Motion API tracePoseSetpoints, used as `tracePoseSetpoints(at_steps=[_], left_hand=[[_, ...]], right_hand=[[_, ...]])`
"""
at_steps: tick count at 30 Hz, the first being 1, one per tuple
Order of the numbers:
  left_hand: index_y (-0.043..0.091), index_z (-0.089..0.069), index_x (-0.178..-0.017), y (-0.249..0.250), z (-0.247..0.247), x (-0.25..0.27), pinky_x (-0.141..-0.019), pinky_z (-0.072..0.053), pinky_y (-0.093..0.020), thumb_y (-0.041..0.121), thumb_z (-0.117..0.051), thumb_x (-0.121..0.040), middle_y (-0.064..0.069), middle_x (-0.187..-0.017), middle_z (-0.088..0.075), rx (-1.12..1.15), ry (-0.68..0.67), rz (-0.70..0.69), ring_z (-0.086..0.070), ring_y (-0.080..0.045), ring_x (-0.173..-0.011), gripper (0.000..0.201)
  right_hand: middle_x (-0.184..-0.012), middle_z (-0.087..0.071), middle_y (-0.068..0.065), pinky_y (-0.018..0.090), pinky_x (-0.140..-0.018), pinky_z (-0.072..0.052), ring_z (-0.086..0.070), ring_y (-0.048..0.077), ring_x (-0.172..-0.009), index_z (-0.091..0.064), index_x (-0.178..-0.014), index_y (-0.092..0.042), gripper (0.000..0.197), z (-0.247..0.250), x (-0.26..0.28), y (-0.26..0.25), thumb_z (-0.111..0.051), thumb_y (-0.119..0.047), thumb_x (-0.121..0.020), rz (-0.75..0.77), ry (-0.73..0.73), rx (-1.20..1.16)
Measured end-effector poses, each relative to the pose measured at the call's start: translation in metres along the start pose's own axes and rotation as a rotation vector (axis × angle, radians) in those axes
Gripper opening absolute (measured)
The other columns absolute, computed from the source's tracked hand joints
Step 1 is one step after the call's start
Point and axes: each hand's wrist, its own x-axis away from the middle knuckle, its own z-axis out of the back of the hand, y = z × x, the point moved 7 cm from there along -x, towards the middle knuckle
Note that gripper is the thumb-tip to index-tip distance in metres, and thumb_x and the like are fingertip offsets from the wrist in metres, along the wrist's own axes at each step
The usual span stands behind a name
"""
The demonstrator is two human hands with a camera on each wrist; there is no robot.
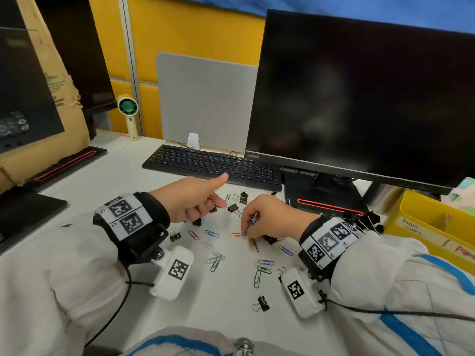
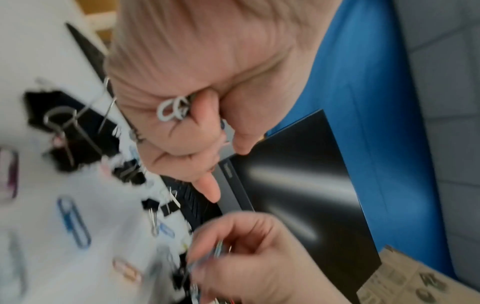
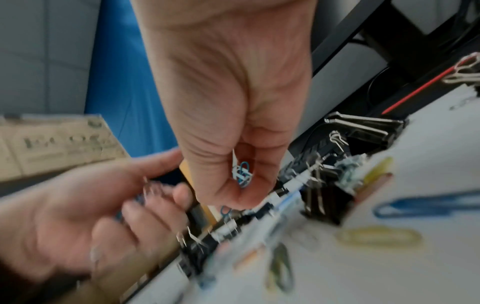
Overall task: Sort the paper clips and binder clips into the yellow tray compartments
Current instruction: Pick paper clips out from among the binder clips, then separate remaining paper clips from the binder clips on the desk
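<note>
Coloured paper clips (image 1: 212, 233) and black binder clips (image 1: 232, 208) lie scattered on the white desk (image 1: 218, 299) between my hands. My left hand (image 1: 203, 206) hovers over them with the thumb sticking out, its curled fingers holding white paper clips (image 2: 172, 110). My right hand (image 1: 250, 224) is low over the desk and grips a small bunch of blue and white paper clips (image 3: 241, 173) in its curled fingers. The yellow tray (image 1: 431, 227), with handwritten labels, stands at the right edge. More binder clips (image 1: 365, 222) are piled beside it.
A black keyboard (image 1: 210, 163) lies just behind the clips. A large monitor (image 1: 359, 98) and its base (image 1: 329, 199) stand at the back right. A cardboard box (image 1: 46, 98) and a small fan (image 1: 128, 109) are at the left. One binder clip (image 1: 262, 303) lies near me.
</note>
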Motion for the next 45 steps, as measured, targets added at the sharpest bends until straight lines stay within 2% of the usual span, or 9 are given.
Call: tracePoseSetpoints(at_steps=[5, 11, 14, 18, 21, 26, 34, 40, 45], left_hand=[[0.001, -0.060, -0.090, -0.019, -0.065, -0.004, -0.026, -0.021, -0.013, 0.074, -0.040, -0.088, 0.001, -0.062, -0.042, 0.380, -0.451, 0.323, -0.035, -0.005, -0.038, 0.076], [-0.001, -0.062, -0.084, 0.011, -0.148, 0.009, -0.029, -0.026, -0.012, 0.048, -0.053, -0.087, -0.004, -0.070, -0.047, 0.544, -0.824, 0.360, -0.047, -0.008, -0.044, 0.050], [0.007, -0.058, -0.082, 0.037, -0.181, 0.006, -0.028, -0.021, -0.010, 0.036, -0.047, -0.092, -0.004, -0.068, -0.048, 0.599, -0.794, 0.315, -0.045, -0.006, -0.040, 0.032], [0.013, -0.055, -0.077, 0.062, -0.222, -0.008, -0.027, -0.017, -0.011, 0.026, -0.041, -0.096, 0.004, -0.062, -0.044, 0.579, -0.745, 0.273, -0.039, -0.004, -0.037, 0.027], [0.015, -0.053, -0.073, 0.082, -0.260, -0.017, -0.029, -0.014, -0.011, 0.032, -0.039, -0.102, 0.006, -0.060, -0.039, 0.520, -0.711, 0.221, -0.034, -0.004, -0.036, 0.037], [0.019, -0.048, -0.076, 0.120, -0.326, -0.030, -0.029, -0.014, -0.012, 0.039, -0.039, -0.105, 0.006, -0.059, -0.039, 0.377, -0.625, 0.029, -0.030, -0.003, -0.037, 0.037], [0.017, -0.054, -0.085, 0.186, -0.395, -0.042, -0.039, -0.023, -0.019, 0.041, -0.041, -0.104, 0.003, -0.066, -0.040, 0.259, -0.461, -0.370, -0.032, -0.009, -0.051, 0.033], [0.020, -0.060, -0.076, 0.212, -0.423, -0.040, -0.062, -0.041, -0.031, 0.037, -0.042, -0.102, 0.005, -0.067, -0.050, -0.316, -0.238, -0.895, -0.046, -0.012, -0.060, 0.035], [0.021, -0.072, -0.094, 0.203, -0.444, -0.037, -0.071, -0.052, -0.029, 0.028, -0.050, -0.098, 0.006, -0.087, -0.068, -0.686, -0.285, -1.006, -0.063, -0.011, -0.077, 0.024]], right_hand=[[-0.048, -0.060, -0.021, 0.010, -0.046, -0.040, -0.051, -0.002, -0.040, -0.077, -0.089, -0.005, 0.015, 0.050, 0.023, -0.015, -0.072, 0.005, -0.079, 0.071, 0.188, -0.258], [-0.070, -0.071, -0.006, 0.035, -0.060, -0.060, -0.062, 0.015, -0.059, -0.078, -0.085, -0.016, 0.013, 0.072, 0.051, -0.004, -0.078, -0.004, -0.079, 0.140, 0.201, -0.286], [-0.083, -0.075, 0.003, 0.044, -0.073, -0.063, -0.070, 0.018, -0.071, -0.078, -0.090, -0.013, 0.009, 0.086, 0.076, 0.027, -0.075, -0.007, -0.085, 0.119, 0.254, -0.343], [-0.088, -0.077, 0.001, 0.032, -0.083, -0.059, -0.072, 0.008, -0.085, -0.077, -0.092, -0.014, 0.008, 0.116, 0.125, 0.085, -0.070, -0.011, -0.090, 0.002, 0.495, -0.392], [-0.083, -0.070, -0.014, 0.017, -0.070, -0.044, -0.059, -0.009, -0.069, -0.075, -0.087, -0.022, 0.008, 0.135, 0.177, 0.145, -0.069, -0.017, -0.090, -0.254, 0.727, -0.258], [-0.099, -0.063, -0.013, 0.033, -0.081, -0.052, -0.059, 0.009, -0.088, -0.068, -0.094, -0.028, 0.006, 0.142, 0.251, 0.221, -0.063, -0.023, -0.094, -0.632, 0.932, -0.194], [-0.075, -0.056, -0.009, 0.049, -0.088, -0.051, -0.060, 0.020, -0.081, -0.050, -0.099, -0.025, 0.032, 0.123, 0.261, 0.248, -0.037, -0.054, -0.100, -0.857, 0.715, 0.114], [-0.088, -0.064, -0.002, 0.045, -0.077, -0.055, -0.064, 0.023, -0.081, -0.045, -0.121, -0.020, 0.042, 0.123, 0.257, 0.251, -0.028, -0.054, -0.101, -0.849, 0.713, 0.169], [-0.084, -0.060, -0.002, 0.038, -0.071, -0.052, -0.059, 0.022, -0.077, -0.051, -0.107, -0.018, 0.041, 0.122, 0.258, 0.250, -0.026, -0.050, -0.103, -0.881, 0.697, 0.197]])
